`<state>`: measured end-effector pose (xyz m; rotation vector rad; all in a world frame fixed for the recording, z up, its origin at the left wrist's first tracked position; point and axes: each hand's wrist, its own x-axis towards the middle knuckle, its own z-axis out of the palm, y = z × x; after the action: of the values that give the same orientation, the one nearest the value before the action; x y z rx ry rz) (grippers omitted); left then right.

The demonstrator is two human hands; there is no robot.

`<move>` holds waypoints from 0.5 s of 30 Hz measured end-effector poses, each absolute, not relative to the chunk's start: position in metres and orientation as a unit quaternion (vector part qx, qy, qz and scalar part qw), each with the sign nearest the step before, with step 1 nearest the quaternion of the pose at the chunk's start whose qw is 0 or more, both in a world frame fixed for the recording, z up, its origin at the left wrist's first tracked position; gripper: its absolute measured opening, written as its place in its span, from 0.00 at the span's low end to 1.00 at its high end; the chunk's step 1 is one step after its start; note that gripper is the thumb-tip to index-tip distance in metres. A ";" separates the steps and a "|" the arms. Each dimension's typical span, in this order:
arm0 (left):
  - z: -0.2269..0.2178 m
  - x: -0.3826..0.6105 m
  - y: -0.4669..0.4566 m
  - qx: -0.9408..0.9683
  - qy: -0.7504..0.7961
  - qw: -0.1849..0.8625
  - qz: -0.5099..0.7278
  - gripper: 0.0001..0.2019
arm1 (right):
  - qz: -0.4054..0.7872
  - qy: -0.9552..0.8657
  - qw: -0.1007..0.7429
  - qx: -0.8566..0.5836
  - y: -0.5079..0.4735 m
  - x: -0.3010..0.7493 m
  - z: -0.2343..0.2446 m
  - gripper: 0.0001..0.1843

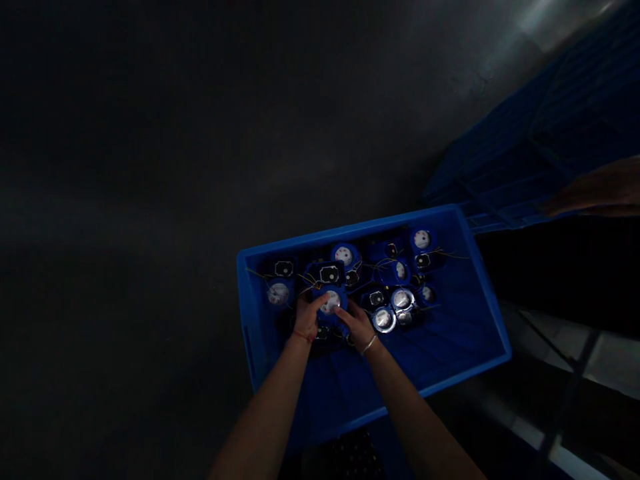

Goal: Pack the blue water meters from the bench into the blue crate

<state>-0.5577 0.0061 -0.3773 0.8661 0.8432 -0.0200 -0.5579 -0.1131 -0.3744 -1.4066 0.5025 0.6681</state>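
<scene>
Both arms reach straight forward and down into the blue crate. Left hand and right hand close together, fingers curled, pinching one blue round meter between them, white dial up, near crate's left end among similar wired meters

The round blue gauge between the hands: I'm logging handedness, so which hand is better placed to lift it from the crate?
Probably the left hand: its fingers lie over the round blue gauge, while the right hand only touches its lower edge, inside the blue crate.
</scene>
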 end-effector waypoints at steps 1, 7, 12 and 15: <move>-0.370 -0.564 0.008 0.421 0.386 0.820 -0.027 0.22 | 0.272 0.211 0.647 -0.680 -0.121 -0.560 -0.363 0.34; -0.299 -0.588 0.024 0.740 0.122 0.624 -0.220 0.28 | 0.172 -0.015 0.497 -0.851 -0.191 -0.563 -0.293 0.51; -0.302 -0.543 0.008 0.810 -0.156 0.474 -0.308 0.18 | 0.328 0.069 0.628 -0.702 -0.191 -0.604 -0.330 0.34; -0.333 -0.508 -0.005 0.806 -0.092 0.511 -0.285 0.21 | 0.243 0.234 0.716 -0.611 -0.155 -0.630 -0.360 0.30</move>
<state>-0.5084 -0.0051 -0.3329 1.9397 -0.2217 -0.6861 -0.6302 -0.1549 -0.3602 -1.3528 0.5172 0.5374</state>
